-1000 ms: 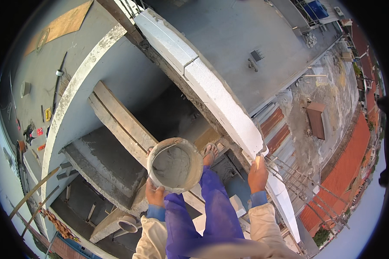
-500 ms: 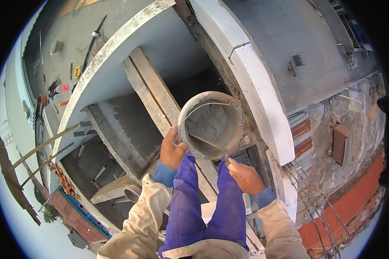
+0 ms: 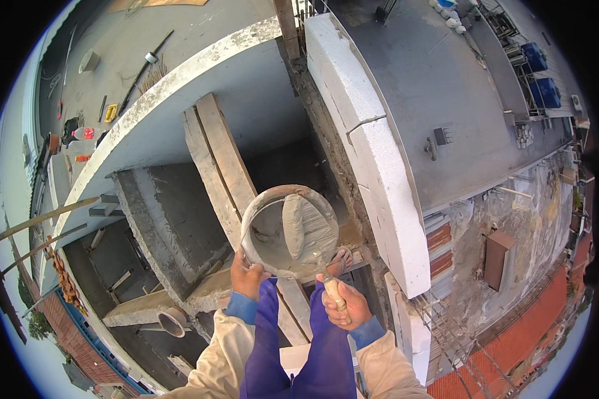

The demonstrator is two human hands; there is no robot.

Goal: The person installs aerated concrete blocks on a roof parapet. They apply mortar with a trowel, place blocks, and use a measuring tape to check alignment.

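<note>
A round, mortar-crusted bucket (image 3: 247, 223) is in front of my knees, with wet grey mortar (image 3: 266, 234) inside. My left hand (image 3: 247, 275) is closed on its near left rim, the thumb up against the edge. In my right hand (image 3: 353, 307) is a trowel, its wooden handle (image 3: 335, 292) gripped in closed fingers. A thick heap of mortar (image 3: 307, 229) lies on the trowel's blade, over the right half of the bucket. The mortar hides most of the blade. A bare foot (image 3: 340, 262) shows just right of the bucket.
Two wooden planks (image 3: 221, 159) span a deep opening under the bucket. At the right runs a wall of white blocks (image 3: 386, 166) with a mortar-covered ledge (image 3: 326, 139) along it. Another bucket (image 3: 173, 322) sits lower left. Thin metal bars (image 3: 459, 339) stick out lower right.
The trowel blade, earlier low in the bucket, is now raised with a heap of mortar on it. My right hand has turned the handle upward. The whole view has shifted; the bucket appears lower and farther left.
</note>
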